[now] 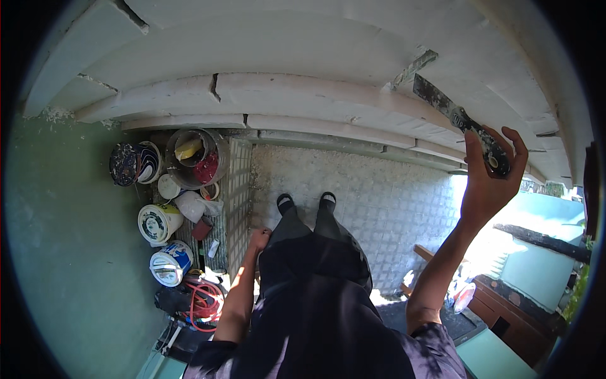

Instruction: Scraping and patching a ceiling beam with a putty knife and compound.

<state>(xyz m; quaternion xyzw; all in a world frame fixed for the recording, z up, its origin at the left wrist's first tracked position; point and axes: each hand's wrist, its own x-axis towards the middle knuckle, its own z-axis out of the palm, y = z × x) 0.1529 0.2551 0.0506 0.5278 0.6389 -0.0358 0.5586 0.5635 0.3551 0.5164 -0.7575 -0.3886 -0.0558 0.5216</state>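
Head view, the only one: work looks partway along, probably early. The filled-looking grey-green patch (415,67), between 1 and 2 o'clock on the stepped white surface (290,47), reads as the spot in hand; its rough edges suggest it isn't finished. Elsewhere looks left to do: a dark joint (215,88) between 10 and 11 stands open, and a longer slot (130,16) lies farther out the same way. Putty knife (456,115) is at 2 o'clock, smeared blade pointing between 10 and 11, tip just beside the patch (one view, so can't tell whether the metal touches). Right hand (486,188) is raised at 3 o'clock, forearm rising from 5, wrist slightly bent; grip is narrow around the handle, thumb on the near side, fingers along the far side. Left hand (260,239) hangs low between 7 and 8, beside the thigh, fingers curled; can't tell if it holds anything.
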